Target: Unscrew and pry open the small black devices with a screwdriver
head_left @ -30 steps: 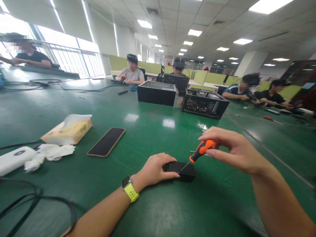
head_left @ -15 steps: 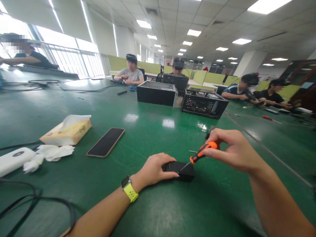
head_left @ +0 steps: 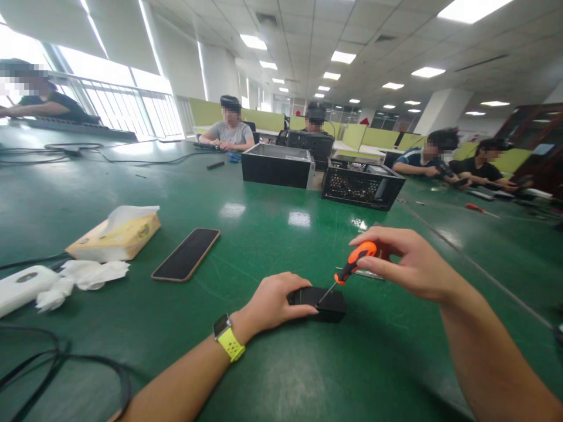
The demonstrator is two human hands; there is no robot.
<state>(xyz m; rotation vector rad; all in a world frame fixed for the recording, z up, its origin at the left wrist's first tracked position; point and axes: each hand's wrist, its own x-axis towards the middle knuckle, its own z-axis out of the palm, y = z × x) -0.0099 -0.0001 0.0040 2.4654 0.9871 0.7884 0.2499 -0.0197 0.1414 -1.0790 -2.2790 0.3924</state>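
Note:
A small black rectangular box [head_left: 333, 305] lies on the green table in front of me. My left hand [head_left: 273, 302], with a yellow-banded watch at its wrist, grips the box's left end between thumb and fingers. An orange-and-black screwdriver [head_left: 358, 255] slants down to the box, its tip at the top face close to my left thumb. Thumb and fingers of my right hand [head_left: 411, 264] hold the screwdriver's handle loosely. Behind the handle lies a thin metal rod [head_left: 372, 274], partly covered by the hand. What the tip touches is too small to make out.
A phone [head_left: 187, 255], a tissue pack [head_left: 116, 234], crumpled tissues [head_left: 90, 274] and a white device [head_left: 26, 287] lie to the left, with black cables [head_left: 53, 363] nearer me. Two black computer cases [head_left: 278, 167] stand farther back. Several people sit around the table.
My right hand's fingers have shifted and loosened around the screwdriver handle, which has turned in the grip. The left hand and box stay put. The view has shifted slightly.

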